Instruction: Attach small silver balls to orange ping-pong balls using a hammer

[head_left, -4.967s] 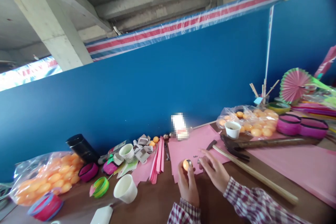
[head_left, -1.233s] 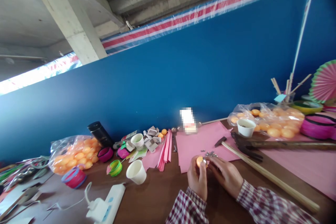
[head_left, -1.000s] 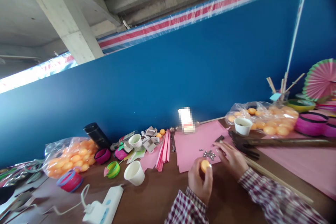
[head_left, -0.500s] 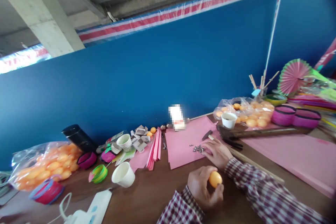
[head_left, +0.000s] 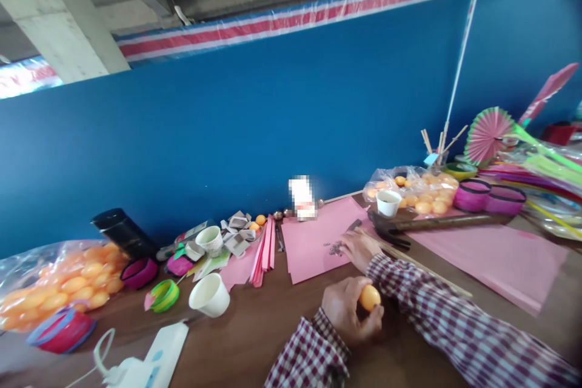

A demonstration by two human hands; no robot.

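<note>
An orange ball point(head_left: 370, 297) is held between the thumb and fingers of my left hand point(head_left: 348, 309), low over the brown table. Farther forward, my right hand point(head_left: 361, 248) reaches onto a pink sheet point(head_left: 309, 248), its fingertips at a small pile of metal pieces point(head_left: 335, 249). Whether a piece is between those fingertips is too small to tell. Just behind the right hand lies a small dark hammer head point(head_left: 354, 225), its light handle passing under that hand.
A large hammer point(head_left: 436, 222) lies to the right. Bags of orange balls point(head_left: 73, 282) stand on both sides. White cups point(head_left: 210, 295), a power strip point(head_left: 168, 345), a black bottle point(head_left: 122, 233) and folded pink strips point(head_left: 269, 248) are at left. A blue partition point(head_left: 273, 115) rises behind.
The view has shifted a little. My right fingers have moved closer over the metal pile and now cover part of it. My left hand still holds the ball.
</note>
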